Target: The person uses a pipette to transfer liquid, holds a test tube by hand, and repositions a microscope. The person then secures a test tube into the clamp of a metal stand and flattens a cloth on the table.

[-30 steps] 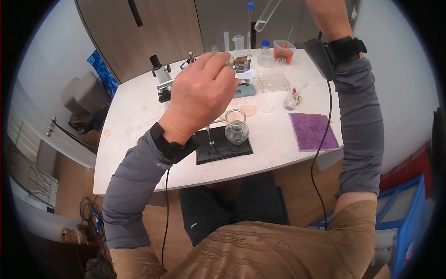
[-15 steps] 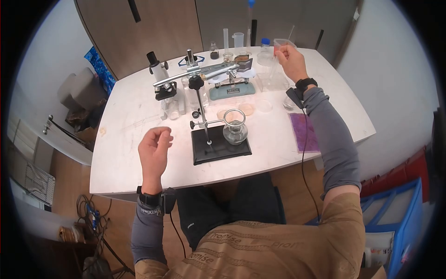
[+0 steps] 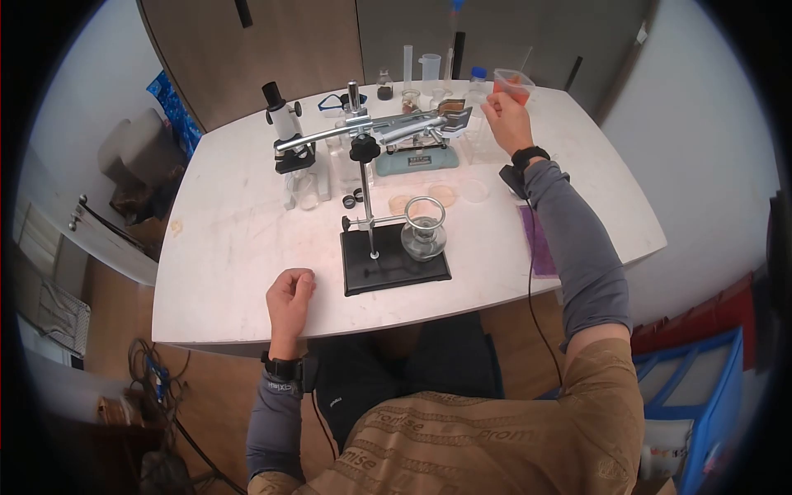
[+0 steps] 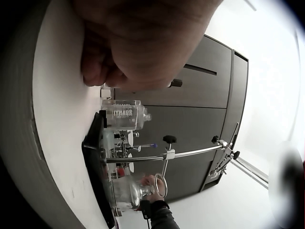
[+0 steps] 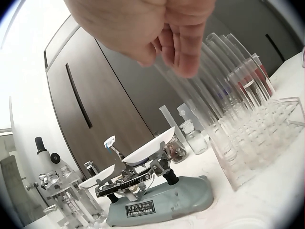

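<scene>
Test tube (image 5: 209,109): your right hand (image 3: 505,120) has it pinched at the top between curled fingertips, its lower end down among the other tubes in the clear rack (image 5: 257,143) near the far right corner of the bench (image 3: 231,247). A second ago you held it high above the bench; it is now at the rack, so the seating looks nearly done, though the wrist view does not show whether the base has bottomed out.

Your left hand (image 3: 290,297) has come off the clamp arm of the retort stand (image 3: 394,266) and rests at the near edge, fingers curled into a fist, gripping nothing.

Clearances: the balance (image 3: 417,157) sits just left of the rack, and the container of orange liquid (image 3: 513,82) stands just beyond your right hand towards the far edge. Room there is tight. The flask (image 3: 423,235) in the stand ring is well apart from both hands. Open bench lies along the left side and the near edge.
</scene>
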The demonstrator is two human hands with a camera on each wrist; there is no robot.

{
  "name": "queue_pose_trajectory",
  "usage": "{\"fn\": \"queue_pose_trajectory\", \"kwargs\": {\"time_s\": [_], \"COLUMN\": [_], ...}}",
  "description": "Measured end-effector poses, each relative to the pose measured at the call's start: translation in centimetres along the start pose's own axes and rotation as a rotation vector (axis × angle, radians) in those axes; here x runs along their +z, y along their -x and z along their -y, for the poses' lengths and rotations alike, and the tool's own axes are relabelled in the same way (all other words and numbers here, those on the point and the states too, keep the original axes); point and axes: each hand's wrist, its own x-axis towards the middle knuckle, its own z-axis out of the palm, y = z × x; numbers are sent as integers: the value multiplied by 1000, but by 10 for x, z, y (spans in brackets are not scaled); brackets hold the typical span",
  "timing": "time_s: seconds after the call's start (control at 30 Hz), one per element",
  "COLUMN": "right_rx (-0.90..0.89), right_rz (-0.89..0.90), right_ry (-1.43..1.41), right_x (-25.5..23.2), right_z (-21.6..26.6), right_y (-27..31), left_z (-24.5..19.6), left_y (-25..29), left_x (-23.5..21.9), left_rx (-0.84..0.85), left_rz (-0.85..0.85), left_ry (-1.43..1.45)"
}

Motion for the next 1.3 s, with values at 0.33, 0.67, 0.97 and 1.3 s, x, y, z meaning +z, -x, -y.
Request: {"fn": "queue_pose_trajectory", "kwargs": {"time_s": [0.33,0.67,0.97,1.3], "right_rx": [-150,-230,-210,-125], "right_rz": [54,132,108,-7], "right_ry": [211,417,449,23], "right_x": [-2,-3,-7,-59], "right_z": [2,-4,7,50], "right_y": [-2,4,12,77], "left_z": [2,-4,-12,-15], "left_y": [10,13,10,13], "left_x": [9,11,10,13], "left_rx": [227,311,363,340], "left_rz": [-84,-91,-93,-98], "left_ry": [-162,-263,-350,-364]}}
